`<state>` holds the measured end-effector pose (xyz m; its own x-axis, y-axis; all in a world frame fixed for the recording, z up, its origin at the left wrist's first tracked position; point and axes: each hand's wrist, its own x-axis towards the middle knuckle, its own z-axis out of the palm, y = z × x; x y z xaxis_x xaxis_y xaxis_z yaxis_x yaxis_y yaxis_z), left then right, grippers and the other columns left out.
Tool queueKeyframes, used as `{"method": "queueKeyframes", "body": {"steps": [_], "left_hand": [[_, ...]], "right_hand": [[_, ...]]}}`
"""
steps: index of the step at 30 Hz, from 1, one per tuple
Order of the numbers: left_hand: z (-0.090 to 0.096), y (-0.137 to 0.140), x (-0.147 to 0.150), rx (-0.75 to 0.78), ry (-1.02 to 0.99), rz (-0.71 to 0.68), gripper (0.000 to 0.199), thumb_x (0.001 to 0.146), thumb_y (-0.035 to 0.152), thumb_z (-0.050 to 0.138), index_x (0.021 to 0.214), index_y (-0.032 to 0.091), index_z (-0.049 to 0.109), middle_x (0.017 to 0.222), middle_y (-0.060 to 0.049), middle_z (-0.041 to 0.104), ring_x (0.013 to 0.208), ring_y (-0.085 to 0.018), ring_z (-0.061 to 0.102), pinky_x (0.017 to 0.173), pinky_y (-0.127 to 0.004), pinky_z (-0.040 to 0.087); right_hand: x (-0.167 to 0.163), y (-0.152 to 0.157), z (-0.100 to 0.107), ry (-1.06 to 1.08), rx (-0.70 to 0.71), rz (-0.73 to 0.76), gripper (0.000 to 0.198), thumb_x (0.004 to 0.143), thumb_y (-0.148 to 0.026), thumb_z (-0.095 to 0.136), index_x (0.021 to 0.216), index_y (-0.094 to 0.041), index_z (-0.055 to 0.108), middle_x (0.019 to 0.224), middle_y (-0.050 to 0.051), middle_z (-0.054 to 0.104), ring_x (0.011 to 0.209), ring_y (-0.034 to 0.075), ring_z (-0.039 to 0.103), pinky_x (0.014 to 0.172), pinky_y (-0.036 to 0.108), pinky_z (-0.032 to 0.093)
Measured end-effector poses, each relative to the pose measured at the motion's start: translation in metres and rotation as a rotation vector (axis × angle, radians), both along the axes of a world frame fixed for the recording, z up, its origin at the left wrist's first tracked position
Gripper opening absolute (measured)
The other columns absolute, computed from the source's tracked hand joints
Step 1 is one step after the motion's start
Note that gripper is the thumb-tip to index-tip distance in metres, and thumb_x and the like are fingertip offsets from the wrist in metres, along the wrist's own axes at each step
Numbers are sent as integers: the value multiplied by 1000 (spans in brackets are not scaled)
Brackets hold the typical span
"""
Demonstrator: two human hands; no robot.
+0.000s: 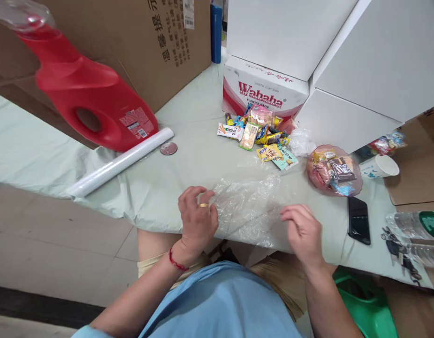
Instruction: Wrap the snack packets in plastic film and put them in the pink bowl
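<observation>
A crinkled sheet of clear plastic film (247,206) lies flat on the covered table between my two hands, reaching its front edge. My left hand (198,216), with a ring and a red bracelet, hovers at the film's left side. Its fingers are bent but apart, and I see nothing held in them. On the other side, my right hand (304,234) has its thumb and fingers pinched together at the film's right edge. The fingertips partly hide what is between them. Behind the film sits a pile of wrapped snacks (251,136).
To the left are a white roll (121,164), a round metallic disc (168,148) and a red jug (97,103). On the right are a pink snack bowl (310,176), a paper cup (378,166), a phone (358,220) and keys (399,253). Boxes (266,91) stand behind.
</observation>
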<state>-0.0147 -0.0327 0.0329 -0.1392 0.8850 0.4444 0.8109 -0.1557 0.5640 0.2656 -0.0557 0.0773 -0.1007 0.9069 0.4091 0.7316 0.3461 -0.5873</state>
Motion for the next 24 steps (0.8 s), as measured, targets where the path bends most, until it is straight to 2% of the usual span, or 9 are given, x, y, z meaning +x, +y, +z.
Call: {"method": "queueKeyframes", "body": {"steps": [2,4,6,9,12,14,17,20,24], "left_hand": [[8,3,7,-40,153,-140,23,87,5,58,94,23,70,111,-12,69,118,-33,58,98,-52,43],[13,8,12,-138,245,-304,26,90,4,54,86,23,70,103,-12,71,112,-32,59,91,-49,43],[16,15,14,-237,287,-408,25,93,9,52,87,22,72,99,-13,71,107,-33,60,89,-48,43],[21,29,18,-319,305,-410,20,97,20,54,97,20,74,100,-16,69,104,-35,60,92,-49,45],[23,47,24,-313,369,-422,25,99,29,56,110,16,74,111,-21,71,115,-38,60,99,-51,45],[17,59,26,-274,394,-466,34,101,32,54,124,15,72,132,-25,68,133,-41,54,110,-56,40],[-4,74,19,-254,349,-532,46,104,36,50,145,20,64,159,-20,55,154,-40,40,127,-65,19],[-27,81,1,-290,285,-547,52,104,40,50,155,28,56,167,-15,48,158,-37,39,129,-68,7],[-38,80,-18,-267,237,-529,58,104,46,50,159,29,51,170,-16,41,158,-35,40,131,-66,8]], "right_hand": [[-22,19,-2,-110,-121,180,31,89,-5,50,88,-27,73,94,5,74,90,26,67,80,42,57],[-43,37,-16,-231,-203,243,31,92,-7,53,101,-24,77,109,10,76,101,29,66,87,46,59],[-58,48,-35,-290,-241,267,33,97,-11,55,120,-21,76,131,15,72,117,33,62,101,52,57],[-68,51,-60,-275,-248,334,42,101,-22,60,143,-19,66,154,17,58,140,34,52,117,57,48],[-68,46,-75,-252,-225,390,50,102,-27,62,152,-20,58,163,17,49,152,35,42,124,61,41],[-64,44,-81,-258,-209,409,52,103,-28,63,154,-20,56,163,18,49,154,35,40,126,62,38],[-53,44,-83,-255,-204,435,53,104,-31,61,156,-22,55,164,16,49,155,33,41,128,60,36],[-38,43,-80,-151,-211,432,51,107,-31,56,157,-23,53,165,16,48,154,29,44,127,57,39],[-12,41,-69,161,-333,381,44,107,-39,57,148,-26,61,159,14,55,148,26,53,122,53,45]]}}
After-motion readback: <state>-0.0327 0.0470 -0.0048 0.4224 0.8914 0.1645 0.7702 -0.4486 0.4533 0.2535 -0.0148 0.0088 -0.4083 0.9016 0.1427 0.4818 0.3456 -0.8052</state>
